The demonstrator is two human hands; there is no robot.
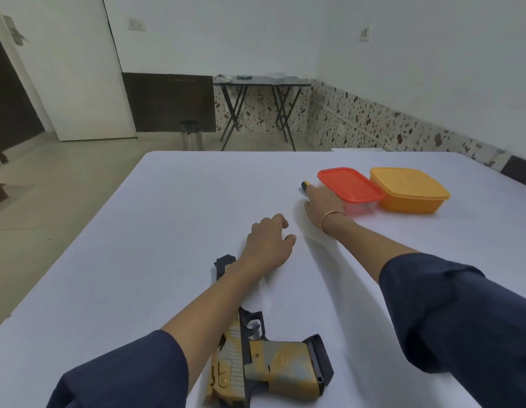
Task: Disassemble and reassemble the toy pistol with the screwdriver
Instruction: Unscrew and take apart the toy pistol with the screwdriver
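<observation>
The pistol lies whole on the worktop, behind my left grip and under that arm. I think all the work is still to do. My left grip is loose and holds nothing. The orange box and red box sit just right of my right grip. That grip is at the screwdriver, but I cannot tell if it holds it.

Both arms extended forward. Left hand palm down, fingers loosely curled. Right hand farther ahead, palm down.
</observation>
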